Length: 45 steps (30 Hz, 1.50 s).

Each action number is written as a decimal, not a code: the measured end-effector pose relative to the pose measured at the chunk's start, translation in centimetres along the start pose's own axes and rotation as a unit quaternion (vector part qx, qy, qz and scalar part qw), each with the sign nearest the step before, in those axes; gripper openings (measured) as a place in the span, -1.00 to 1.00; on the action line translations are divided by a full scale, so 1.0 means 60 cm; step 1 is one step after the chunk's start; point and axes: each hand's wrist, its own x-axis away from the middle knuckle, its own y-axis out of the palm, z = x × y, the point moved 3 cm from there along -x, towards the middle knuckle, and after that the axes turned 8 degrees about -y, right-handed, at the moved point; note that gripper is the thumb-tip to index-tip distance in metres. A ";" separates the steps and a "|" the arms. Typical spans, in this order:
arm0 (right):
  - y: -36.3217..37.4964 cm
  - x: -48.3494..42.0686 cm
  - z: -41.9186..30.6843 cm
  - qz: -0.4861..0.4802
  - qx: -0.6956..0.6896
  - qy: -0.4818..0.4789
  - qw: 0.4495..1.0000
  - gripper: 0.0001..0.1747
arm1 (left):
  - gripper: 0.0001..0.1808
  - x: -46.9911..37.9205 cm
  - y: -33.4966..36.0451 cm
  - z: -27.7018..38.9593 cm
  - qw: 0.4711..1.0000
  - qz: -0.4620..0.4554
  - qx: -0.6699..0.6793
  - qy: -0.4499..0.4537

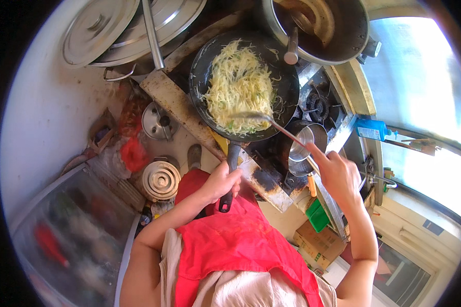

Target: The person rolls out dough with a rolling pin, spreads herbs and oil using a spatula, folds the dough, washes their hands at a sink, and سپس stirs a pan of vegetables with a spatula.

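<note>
A dark frying pan (290,92) sits over the stove, filled with shredded pale vegetable (242,84) with bits of green. My left hand (223,182) grips the pan's black handle (233,155). In my right hand (337,174) is the long metal handle of a ladle or spatula (288,133). Its head rests at the near edge of the shreds, inside the pan; the exact shape of the head cannot be told.
A large metal pot (363,34) of brown liquid, with a utensil in it, stands behind right. Right of the pan are a small saucepan (320,132), a gas burner (318,105) and a blue pump bottle (370,129). Large metal lids (100,30) lie behind left.
</note>
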 end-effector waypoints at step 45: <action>0.095 -0.110 0.022 0.209 -0.368 0.130 0.897 -0.61 | -0.80 0.008 0.002 0.019 0.999 -0.011 0.023 -0.039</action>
